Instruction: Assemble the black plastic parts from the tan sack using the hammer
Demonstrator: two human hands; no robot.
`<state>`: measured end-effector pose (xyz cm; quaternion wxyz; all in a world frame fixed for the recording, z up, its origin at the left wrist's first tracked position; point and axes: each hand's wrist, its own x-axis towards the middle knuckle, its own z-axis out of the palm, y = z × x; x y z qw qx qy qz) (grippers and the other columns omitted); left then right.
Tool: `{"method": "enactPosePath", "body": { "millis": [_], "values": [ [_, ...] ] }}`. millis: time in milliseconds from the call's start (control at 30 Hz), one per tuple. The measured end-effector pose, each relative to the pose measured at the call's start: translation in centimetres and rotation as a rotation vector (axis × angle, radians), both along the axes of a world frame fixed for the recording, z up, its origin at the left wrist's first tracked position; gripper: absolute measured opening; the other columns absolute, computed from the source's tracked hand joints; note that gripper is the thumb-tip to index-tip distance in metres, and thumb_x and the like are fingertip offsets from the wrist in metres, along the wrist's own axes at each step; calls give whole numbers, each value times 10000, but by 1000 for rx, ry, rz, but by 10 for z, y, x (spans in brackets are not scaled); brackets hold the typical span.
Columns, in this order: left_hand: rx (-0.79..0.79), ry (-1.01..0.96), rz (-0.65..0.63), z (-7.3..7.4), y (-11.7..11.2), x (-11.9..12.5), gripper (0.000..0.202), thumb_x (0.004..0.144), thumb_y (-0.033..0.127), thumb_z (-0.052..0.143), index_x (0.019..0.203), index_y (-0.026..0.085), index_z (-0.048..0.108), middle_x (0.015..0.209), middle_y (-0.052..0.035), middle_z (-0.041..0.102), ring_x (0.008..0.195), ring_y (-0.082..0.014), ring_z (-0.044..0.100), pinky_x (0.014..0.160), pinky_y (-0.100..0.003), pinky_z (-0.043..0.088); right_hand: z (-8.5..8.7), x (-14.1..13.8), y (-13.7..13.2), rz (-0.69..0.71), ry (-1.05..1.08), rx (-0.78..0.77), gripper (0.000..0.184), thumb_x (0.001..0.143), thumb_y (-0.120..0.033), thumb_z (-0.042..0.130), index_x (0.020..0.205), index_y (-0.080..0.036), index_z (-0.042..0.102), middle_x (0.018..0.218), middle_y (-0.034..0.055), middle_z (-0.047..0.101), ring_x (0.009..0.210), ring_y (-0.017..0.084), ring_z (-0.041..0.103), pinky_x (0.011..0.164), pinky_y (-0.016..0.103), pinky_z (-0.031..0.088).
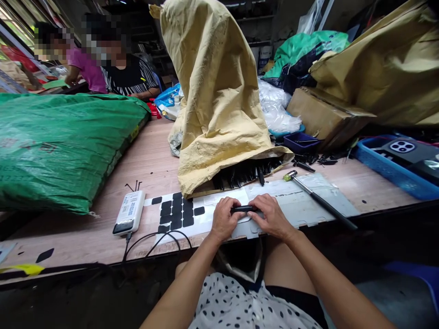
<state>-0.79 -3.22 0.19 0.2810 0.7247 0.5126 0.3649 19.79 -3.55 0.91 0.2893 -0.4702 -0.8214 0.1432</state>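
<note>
Both of my hands are on a slim black pen-shaped piece point(243, 208), lying crosswise over the front of the table. My left hand point(224, 218) pinches its left end, and my right hand point(270, 216) grips its right end. Under the hands is a pale grey board point(291, 208). Just left of my left hand, a white backing sheet carries several black rounded-square pads point(176, 212). Beyond the hands, a tan paper sack point(219, 100) lies with its mouth toward me, full of black pieces point(236, 176) like the held one.
A hammer point(318, 201) lies on the board at right. A white power bank point(129, 212) with black cables sits at left, near a bulging green sack point(61, 151). Farther right are a blue basket point(387, 167) and a cardboard box point(322, 114). Two people sit at the far left.
</note>
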Motion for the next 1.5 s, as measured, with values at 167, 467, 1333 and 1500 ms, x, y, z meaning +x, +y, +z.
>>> {"method": "enactPosePath", "body": {
  "millis": [167,467,1333,1500],
  "values": [
    [5,9,-1,0,0,1,121,824,166,700,889,214,611,909,-13,639,901,-206,553,813,-338,434,-4,-2,-1,-9,44,-8,110,929,-314,635,988,-223,652,937,42,663,934,225,525,825,387,360],
    [9,52,-40,0,0,-1,79,885,263,670,948,221,650,952,-23,672,933,-218,558,843,-351,426,-6,-1,0,2,38,13,124,965,-335,592,934,-222,631,890,36,645,911,217,509,812,379,351],
    [-61,243,-152,5,0,-1,270,1033,355,461,988,264,711,935,4,744,926,-215,541,848,-387,350,-6,1,0,58,-18,30,237,966,-390,580,804,-216,584,792,30,616,835,203,467,757,361,328],
    [-54,259,-161,6,-1,-2,310,1044,354,434,928,259,705,910,12,739,901,-210,526,839,-386,337,-6,1,-1,60,-13,45,249,946,-434,611,834,-212,589,808,34,621,845,210,474,769,368,338]
  ]
}}
